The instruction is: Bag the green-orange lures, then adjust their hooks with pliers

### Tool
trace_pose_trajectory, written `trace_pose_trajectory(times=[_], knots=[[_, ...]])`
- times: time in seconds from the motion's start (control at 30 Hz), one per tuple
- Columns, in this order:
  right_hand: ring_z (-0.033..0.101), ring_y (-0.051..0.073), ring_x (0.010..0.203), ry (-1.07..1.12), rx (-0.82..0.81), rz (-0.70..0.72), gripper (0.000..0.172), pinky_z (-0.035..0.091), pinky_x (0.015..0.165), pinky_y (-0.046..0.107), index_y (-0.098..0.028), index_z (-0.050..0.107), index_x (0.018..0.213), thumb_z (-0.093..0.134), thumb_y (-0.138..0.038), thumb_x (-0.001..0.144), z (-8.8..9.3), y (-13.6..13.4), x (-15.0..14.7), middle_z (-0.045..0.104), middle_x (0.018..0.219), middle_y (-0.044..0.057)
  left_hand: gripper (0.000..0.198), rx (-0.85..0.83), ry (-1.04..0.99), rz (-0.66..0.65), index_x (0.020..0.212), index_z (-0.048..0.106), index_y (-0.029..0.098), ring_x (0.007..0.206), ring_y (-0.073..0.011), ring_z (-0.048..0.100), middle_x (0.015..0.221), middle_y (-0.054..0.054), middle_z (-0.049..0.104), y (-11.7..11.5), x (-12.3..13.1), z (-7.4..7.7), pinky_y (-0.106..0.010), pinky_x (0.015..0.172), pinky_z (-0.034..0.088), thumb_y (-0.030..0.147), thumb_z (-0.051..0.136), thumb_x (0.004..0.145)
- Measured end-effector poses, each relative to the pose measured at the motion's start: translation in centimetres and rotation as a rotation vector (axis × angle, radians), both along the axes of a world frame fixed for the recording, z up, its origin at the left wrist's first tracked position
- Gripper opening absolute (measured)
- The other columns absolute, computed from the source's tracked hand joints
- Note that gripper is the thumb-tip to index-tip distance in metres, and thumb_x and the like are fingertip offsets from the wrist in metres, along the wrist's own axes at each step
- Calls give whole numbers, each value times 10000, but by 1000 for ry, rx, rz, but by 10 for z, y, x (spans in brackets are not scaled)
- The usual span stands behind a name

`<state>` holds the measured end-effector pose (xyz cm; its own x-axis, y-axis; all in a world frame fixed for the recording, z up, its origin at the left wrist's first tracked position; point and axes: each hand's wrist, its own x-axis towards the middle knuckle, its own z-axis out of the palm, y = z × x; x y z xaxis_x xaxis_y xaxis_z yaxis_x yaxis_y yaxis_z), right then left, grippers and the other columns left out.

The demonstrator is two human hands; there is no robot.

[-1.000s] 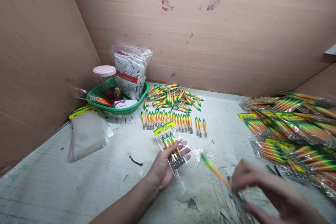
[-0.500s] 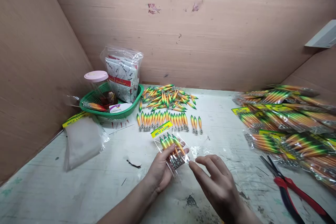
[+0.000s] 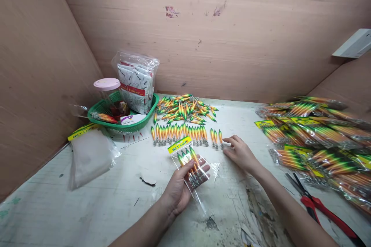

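Note:
My left hand [image 3: 181,185] is closed on a clear plastic bag [image 3: 204,205] with a yellow "BCT LURE" header. Inside the bag lie several green-and-orange fishing lures [image 3: 188,164], their metal hooks toward the bag's lower end. My right hand [image 3: 239,153] reaches out over the table, fingers apart, its fingertips at the right side of a single lure [image 3: 220,137]. That lure is the last of a short group standing right of a long row of lures [image 3: 179,134]. Whether the fingertips touch it I cannot tell.
Behind the row is a loose heap of lures [image 3: 185,109]. At left are a green basket [image 3: 136,126] with a lidded jar and packets, and flat unfilled bags [image 3: 91,158]. Filled lure bags [image 3: 319,135] pile at right, near red-handled pliers [image 3: 311,200]. Wooden walls enclose the table.
My right hand has left the bag's edge and moved away from me to the short group of lures. My left hand keeps hold of the bag, nearly in the same place.

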<state>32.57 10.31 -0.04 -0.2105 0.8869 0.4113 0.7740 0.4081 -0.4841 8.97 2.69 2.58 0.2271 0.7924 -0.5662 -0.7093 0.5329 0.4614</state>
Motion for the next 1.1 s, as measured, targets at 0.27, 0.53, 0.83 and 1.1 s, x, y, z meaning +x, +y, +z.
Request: trace_pose_trajectory(times=[0.27, 0.53, 0.83, 1.1], knots=[[581, 185, 683, 2, -57, 47, 141, 508, 642, 335, -205, 595, 852, 545, -336, 871, 27, -27, 0, 606, 781, 48, 230, -15, -3, 26, 1048, 662, 57, 978, -294, 697, 1153, -193, 686, 3, -1, -1, -419, 884, 565, 177, 589, 867], [648, 182, 787, 24, -460, 648, 159, 557, 722, 279, -274, 616, 1009, 656, -243, 858, 108, -125, -3, 662, 858, 29, 216, -29, 18, 30, 1031, 669, 48, 935, -278, 708, 1142, -185, 690, 4, -2, 1, -394, 835, 583, 161, 575, 872], [578, 181, 721, -133, 185, 342, 168, 507, 610, 295, -193, 606, 983, 518, -90, 882, 56, -112, -57, 676, 832, 67, 188, 36, -5, -18, 970, 679, 57, 926, -271, 710, 919, -152, 746, 1, 1, -5, -387, 901, 547, 181, 584, 866], [555, 162, 685, -40, 179, 243, 92, 465, 582, 270, -193, 596, 917, 544, -123, 889, 44, -107, -61, 582, 749, 33, 225, 84, 34, -60, 968, 702, 53, 949, -287, 698, 997, -170, 733, -2, 1, -9, -380, 852, 563, 227, 616, 854]])
